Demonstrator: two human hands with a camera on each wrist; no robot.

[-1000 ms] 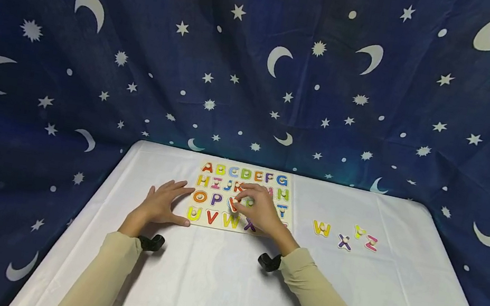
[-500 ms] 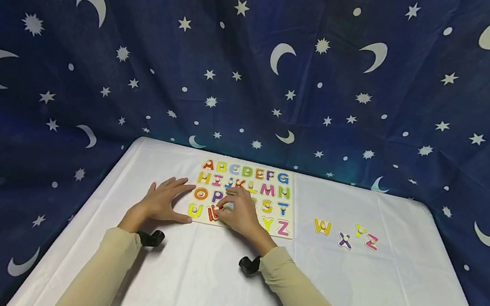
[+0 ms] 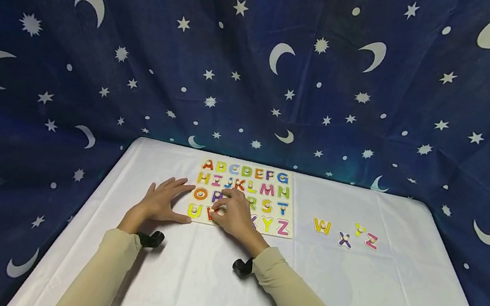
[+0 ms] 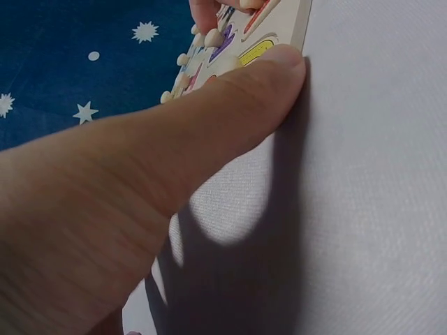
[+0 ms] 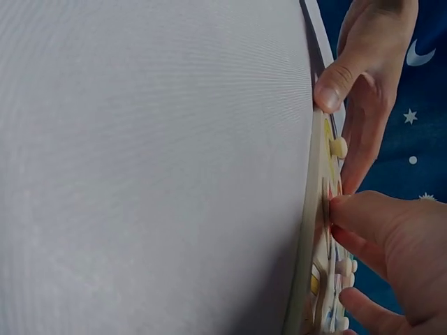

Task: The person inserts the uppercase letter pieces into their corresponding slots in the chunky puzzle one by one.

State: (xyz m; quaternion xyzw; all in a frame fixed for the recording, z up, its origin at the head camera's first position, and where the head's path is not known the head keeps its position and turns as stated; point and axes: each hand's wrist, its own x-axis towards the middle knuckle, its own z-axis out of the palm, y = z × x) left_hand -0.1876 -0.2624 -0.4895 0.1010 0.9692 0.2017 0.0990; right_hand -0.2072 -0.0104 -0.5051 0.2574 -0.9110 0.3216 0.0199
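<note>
A wooden alphabet puzzle board (image 3: 290, 220) lies on the white table, most of its letters bearing small knobs. My left hand (image 3: 157, 206) rests at the board's left side with fingers spread, its thumb (image 4: 237, 101) on the corner by the yellow U (image 3: 194, 211). Between thumb and forefinger, my right hand (image 3: 234, 218) pinches the red V piece (image 3: 210, 214) at the V spot in the bottom row. The hand covers much of the piece and nearby letters. In the right wrist view, its fingertips (image 5: 342, 208) are right at the board's face.
Loose on the table to the right lie a yellow W (image 3: 322, 226), a purple X (image 3: 344, 239), a yellow Y (image 3: 360, 230) and a pink Z (image 3: 371, 241). A dark blue curtain (image 3: 250, 57) with moons and stars hangs behind the table.
My right hand has moved left and toward the front of the board, taking the red V from above the third row to the bottom row. The left hand has stayed put.
</note>
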